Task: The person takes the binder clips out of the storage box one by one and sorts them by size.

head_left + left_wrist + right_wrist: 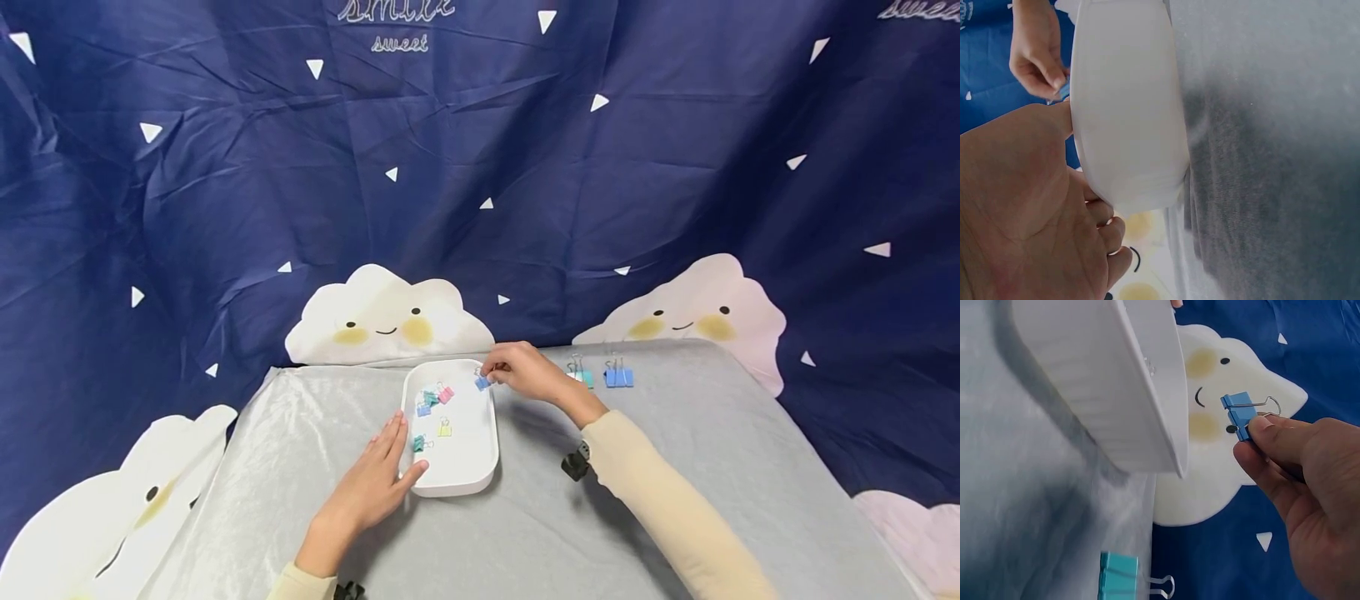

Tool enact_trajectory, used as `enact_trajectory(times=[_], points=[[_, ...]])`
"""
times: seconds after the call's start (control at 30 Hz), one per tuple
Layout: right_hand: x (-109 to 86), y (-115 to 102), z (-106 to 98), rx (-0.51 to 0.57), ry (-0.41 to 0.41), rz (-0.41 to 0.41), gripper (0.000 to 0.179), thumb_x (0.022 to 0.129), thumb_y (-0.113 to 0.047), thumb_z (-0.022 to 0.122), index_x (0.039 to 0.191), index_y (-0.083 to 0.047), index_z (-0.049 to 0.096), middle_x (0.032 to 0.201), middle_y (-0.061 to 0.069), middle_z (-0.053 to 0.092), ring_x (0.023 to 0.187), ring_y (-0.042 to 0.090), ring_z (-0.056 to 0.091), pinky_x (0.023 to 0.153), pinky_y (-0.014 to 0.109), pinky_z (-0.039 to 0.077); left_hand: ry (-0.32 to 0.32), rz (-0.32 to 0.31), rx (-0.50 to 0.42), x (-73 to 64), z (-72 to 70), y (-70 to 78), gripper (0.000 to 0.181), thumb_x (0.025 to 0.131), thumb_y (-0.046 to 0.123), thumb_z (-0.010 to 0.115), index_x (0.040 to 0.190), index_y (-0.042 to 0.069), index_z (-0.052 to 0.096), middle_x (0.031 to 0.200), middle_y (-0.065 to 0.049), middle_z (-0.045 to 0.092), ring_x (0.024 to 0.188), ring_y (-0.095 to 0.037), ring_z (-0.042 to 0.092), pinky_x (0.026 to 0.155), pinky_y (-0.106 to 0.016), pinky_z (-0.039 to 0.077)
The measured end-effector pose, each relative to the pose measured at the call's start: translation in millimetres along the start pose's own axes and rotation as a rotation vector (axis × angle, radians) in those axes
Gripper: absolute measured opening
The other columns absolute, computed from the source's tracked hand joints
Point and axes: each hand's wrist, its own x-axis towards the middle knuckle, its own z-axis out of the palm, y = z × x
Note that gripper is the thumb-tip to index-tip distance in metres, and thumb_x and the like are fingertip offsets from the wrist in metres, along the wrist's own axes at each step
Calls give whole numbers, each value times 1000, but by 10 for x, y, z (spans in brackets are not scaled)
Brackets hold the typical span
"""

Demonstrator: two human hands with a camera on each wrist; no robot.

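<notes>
A white tray (457, 477) stands on the grey cloth. My left hand (371, 479) rests against its left side with fingers extended and the thumb over the near rim. Between thumb and fingertips, my right hand (528, 372) pinches a blue binder clip (1242, 412) by its handle end. That clip is held up over the tray's far right corner. Inside the tray lie a pink binder clip (446, 394), a yellow binder clip (445, 430), two teal ones and a blue binder clip (423, 410).
Right of the tray, beyond my right forearm, a teal binder clip (585, 377) and a larger-looking blue binder clip (619, 378) sit on the grey cloth (720, 433). Behind the surface hangs a dark blue curtain (450, 233) with clouds and white triangles.
</notes>
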Motion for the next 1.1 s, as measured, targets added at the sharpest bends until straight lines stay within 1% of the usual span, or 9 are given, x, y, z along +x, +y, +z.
enact_trajectory(times=[0.1, 0.3, 0.43, 0.57, 0.7, 0.83, 1.1], points=[[-108, 61, -69, 10, 12, 17, 10, 96, -3, 77, 100, -11, 82, 99, 2, 77, 87, 11, 70, 77, 27, 60, 2, 2, -7, 4, 18, 5, 86, 109, 56, 50, 167, -3, 26, 178, -18, 19, 165, -37, 21, 134, -57, 25], [-297, 197, -126, 15, 31, 34, 8, 95, -4, 79, 99, -9, 82, 97, 2, 77, 83, 11, 70, 74, 26, 59, 10, 9, 6, 1, 19, -10, 85, 109, 55, 51, 166, -4, 26, 177, -19, 20, 165, -37, 22, 134, -57, 25], [-424, 312, -158, 20, 45, 63, 7, 95, -6, 79, 99, -11, 83, 99, 0, 78, 86, 12, 70, 76, 29, 61, 27, 18, 33, 12, 25, -15, 84, 109, 53, 53, 165, -5, 29, 177, -20, 23, 164, -38, 25, 133, -57, 26], [-541, 426, -179, 23, 44, 113, 8, 96, -6, 78, 99, -11, 83, 98, 0, 78, 86, 11, 70, 79, 30, 62, 43, 25, 45, 9, 28, -6, 83, 109, 52, 54, 165, -5, 31, 176, -20, 25, 163, -39, 27, 133, -58, 27], [-634, 519, -179, 22, 40, 147, 7, 95, -4, 78, 100, -7, 82, 97, 2, 79, 85, 10, 69, 78, 29, 61, 51, 28, 48, -1, 23, 4, 83, 109, 51, 55, 165, -5, 31, 176, -21, 26, 163, -40, 28, 132, -59, 28], [-717, 590, -158, 41, 41, 171, 7, 95, -1, 76, 100, -3, 81, 98, 5, 79, 85, 13, 69, 79, 30, 61, 52, 25, 45, -5, 22, 9, 83, 109, 52, 54, 165, -5, 31, 176, -20, 26, 163, -39, 27, 133, -58, 27], [-845, 784, -36, 41, 63, 206, 7, 96, -1, 76, 101, -4, 81, 100, 5, 78, 88, 15, 72, 82, 31, 63, 55, 27, 46, 2, 24, 7, 84, 109, 53, 53, 165, -5, 31, 176, -20, 26, 163, -38, 27, 133, -58, 27]])
